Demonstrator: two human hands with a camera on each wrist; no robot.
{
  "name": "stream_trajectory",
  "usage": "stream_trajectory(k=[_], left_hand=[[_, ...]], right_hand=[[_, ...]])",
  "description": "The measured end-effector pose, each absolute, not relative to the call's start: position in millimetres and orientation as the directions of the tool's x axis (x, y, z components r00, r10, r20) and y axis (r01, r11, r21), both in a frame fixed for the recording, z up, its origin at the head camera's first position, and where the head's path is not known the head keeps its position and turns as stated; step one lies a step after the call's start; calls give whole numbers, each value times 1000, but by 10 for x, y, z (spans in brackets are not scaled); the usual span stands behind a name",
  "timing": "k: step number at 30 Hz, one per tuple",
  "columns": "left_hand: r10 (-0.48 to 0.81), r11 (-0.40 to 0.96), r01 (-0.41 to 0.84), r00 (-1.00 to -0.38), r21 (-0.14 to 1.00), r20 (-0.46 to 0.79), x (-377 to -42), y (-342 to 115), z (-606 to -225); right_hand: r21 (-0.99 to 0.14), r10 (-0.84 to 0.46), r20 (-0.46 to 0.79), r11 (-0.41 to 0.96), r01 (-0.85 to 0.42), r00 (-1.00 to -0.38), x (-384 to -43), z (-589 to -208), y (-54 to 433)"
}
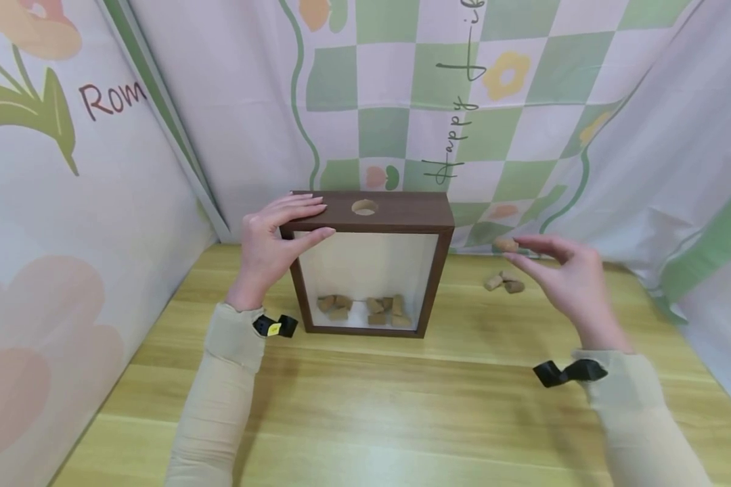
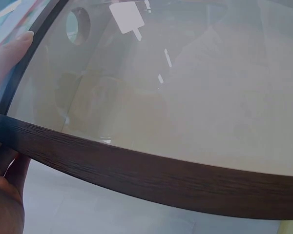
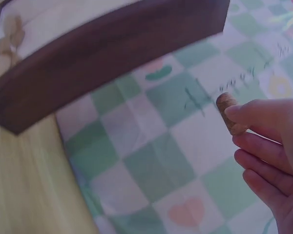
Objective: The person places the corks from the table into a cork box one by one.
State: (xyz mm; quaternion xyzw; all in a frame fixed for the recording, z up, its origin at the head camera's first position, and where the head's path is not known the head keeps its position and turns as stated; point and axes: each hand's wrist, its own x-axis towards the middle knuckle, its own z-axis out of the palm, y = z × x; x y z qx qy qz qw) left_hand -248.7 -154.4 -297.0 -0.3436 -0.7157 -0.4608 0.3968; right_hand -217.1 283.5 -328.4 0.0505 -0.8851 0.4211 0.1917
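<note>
A dark brown wooden shadow box (image 1: 374, 220) with a clear front stands upright on the table, a round hole (image 1: 364, 208) in its top. Several wine corks (image 1: 378, 310) lie at its bottom behind the clear front. My left hand (image 1: 268, 240) grips the box's upper left corner, fingers across the top and thumb at the front edge. To the right of the box, my right hand (image 1: 569, 281) pinches a wine cork (image 3: 224, 102) between thumb and index finger, raised above the table. The other fingers of that hand are bent in the right wrist view.
A few loose corks (image 1: 505, 281) lie on the wood-grain table (image 1: 365, 406) right of the box. Behind the box hangs a green and white checked curtain (image 1: 384, 74). A printed white curtain (image 1: 36, 270) runs along the left side.
</note>
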Motion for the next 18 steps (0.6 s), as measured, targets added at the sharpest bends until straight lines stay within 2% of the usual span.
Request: stream_trajectory(k=[10, 18], left_hand=[[127, 355, 841, -476, 408, 870, -2474, -1565, -2994], [130, 342, 854, -457, 393, 880, -2473, -1564, -2978]], right_hand=[[-773, 118, 517, 490, -403, -848, -2116, -3118, 2560], [-713, 71, 662, 368, -597, -747, -1973, -2821, 2248]])
